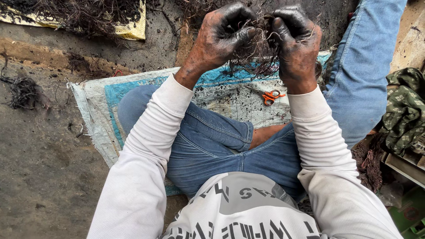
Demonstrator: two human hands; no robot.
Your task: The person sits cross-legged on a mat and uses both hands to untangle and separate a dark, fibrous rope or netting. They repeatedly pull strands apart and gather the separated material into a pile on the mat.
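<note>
Both of my hands are blackened with soot and raised in front of me. My left hand (221, 37) and my right hand (297, 44) are closed on one tangled clump of thin dark wire strands (259, 51) held between them. Loose strands hang down from the clump. Below the hands, a pair of orange-handled scissors (270, 96) lies on a white and blue woven sack (106, 99) spread on the ground. I sit cross-legged on that sack in blue jeans and a white long-sleeved shirt.
A larger heap of the same dark strands (84, 15) lies on a yellowish sack at the top left. A small tuft (24, 93) sits on the dirty concrete at left. Green patterned cloth (405, 108) and a crate edge are at right.
</note>
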